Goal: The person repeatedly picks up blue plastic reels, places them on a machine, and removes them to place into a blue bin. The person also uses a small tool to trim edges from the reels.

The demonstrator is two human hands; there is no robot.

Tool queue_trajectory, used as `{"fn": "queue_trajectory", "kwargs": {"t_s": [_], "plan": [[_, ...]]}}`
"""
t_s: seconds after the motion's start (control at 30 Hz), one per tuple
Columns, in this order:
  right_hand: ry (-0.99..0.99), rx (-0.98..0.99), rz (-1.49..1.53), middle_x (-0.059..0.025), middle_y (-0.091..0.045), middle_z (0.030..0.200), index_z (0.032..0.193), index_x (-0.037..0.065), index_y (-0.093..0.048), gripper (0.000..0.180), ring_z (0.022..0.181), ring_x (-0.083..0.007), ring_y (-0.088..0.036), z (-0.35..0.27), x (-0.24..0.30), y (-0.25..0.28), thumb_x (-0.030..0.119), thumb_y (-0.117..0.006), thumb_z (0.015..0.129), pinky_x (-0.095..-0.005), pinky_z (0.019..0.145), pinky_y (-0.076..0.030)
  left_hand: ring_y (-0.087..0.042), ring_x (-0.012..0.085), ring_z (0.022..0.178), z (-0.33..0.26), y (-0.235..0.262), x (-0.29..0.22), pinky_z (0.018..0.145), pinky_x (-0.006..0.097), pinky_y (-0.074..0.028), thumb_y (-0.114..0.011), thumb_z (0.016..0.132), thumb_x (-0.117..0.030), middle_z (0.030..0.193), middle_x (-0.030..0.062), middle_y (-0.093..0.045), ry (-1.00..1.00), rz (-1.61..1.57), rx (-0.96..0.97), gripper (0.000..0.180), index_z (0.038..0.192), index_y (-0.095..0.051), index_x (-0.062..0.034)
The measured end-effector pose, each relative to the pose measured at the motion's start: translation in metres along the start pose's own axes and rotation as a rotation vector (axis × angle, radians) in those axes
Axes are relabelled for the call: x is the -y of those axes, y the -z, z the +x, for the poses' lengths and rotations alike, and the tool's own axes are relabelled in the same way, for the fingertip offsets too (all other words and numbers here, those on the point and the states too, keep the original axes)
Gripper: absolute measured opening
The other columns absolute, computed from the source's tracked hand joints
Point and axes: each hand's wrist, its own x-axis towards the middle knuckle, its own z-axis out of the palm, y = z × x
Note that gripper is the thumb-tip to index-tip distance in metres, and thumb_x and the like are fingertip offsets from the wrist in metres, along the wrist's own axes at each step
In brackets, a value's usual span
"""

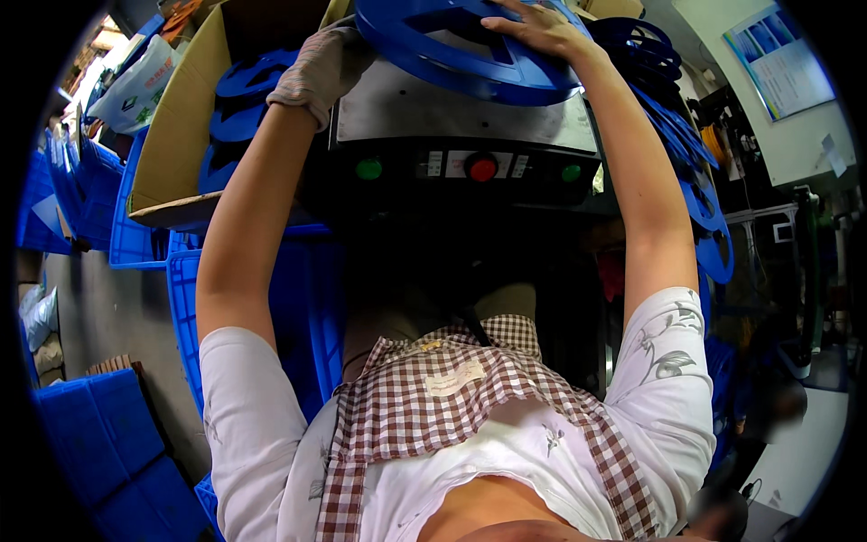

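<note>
A large blue plastic reel (433, 50) with cut-out openings is tilted over the grey metal top (461, 117) of a bench machine. My right hand (542, 32), bare, grips it at the upper right, thumb and fingers lying across its face. At the reel's left edge is my left hand (316, 72) in a striped knit glove; it is closed against the rim, its fingertips in shadow and partly hidden. The machine's black front panel carries a red button (482, 168) in the middle, with a green button (368, 169) on the left and another green button (571, 172) on the right.
On the left, an open cardboard box (167, 149) holds blue reel parts (237, 122). More blue reels (673, 117) are stacked at the right beside my forearm. Blue crates (99, 425) stand lower left, and a blue bin (298, 280) sits below the box.
</note>
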Motion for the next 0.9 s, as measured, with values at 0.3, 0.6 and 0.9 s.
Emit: {"fn": "queue_trajectory", "kwargs": {"t_s": [0.3,0.6,0.9], "plan": [[0.176,-0.346,-0.257,-0.0216,-0.055,0.119,0.145,0.014,-0.033,0.065,0.109,-0.0331,-0.055,-0.051,-0.029,0.011,0.044,-0.054,0.091,-0.0404,0.093,-0.044,-0.056,0.0236,0.112,-0.061,0.017,-0.016,0.096,0.030,-0.045,-0.055,0.091,-0.007,0.122,0.0142,-0.057,0.199,-1.441,-0.316,0.045,0.134,-0.044,-0.0046],[-0.223,-0.524,0.367,-0.0195,-0.052,0.125,0.144,0.012,-0.034,0.091,0.112,-0.0322,-0.054,-0.196,-0.104,-0.093,0.032,-0.082,0.069,-0.0379,0.096,-0.044,-0.054,0.0298,0.113,-0.131,-0.008,-0.095,0.097,0.037,-0.044,-0.073,0.079,-0.009,0.125,0.0206,-0.054,0.418,-0.696,-0.377,0.070,0.138,-0.037,-0.0033],[-0.159,-0.525,-0.041,-0.0168,-0.054,0.120,0.134,0.015,-0.047,0.065,0.116,-0.0331,-0.050,-0.186,-0.119,-0.077,0.045,-0.068,0.081,-0.0432,0.094,-0.045,-0.049,0.0286,0.118,-0.136,-0.030,-0.087,0.100,0.037,-0.041,-0.068,0.083,-0.007,0.133,0.0179,-0.050,0.565,-0.765,-0.258,0.066,0.141,-0.035,-0.0037]]}}
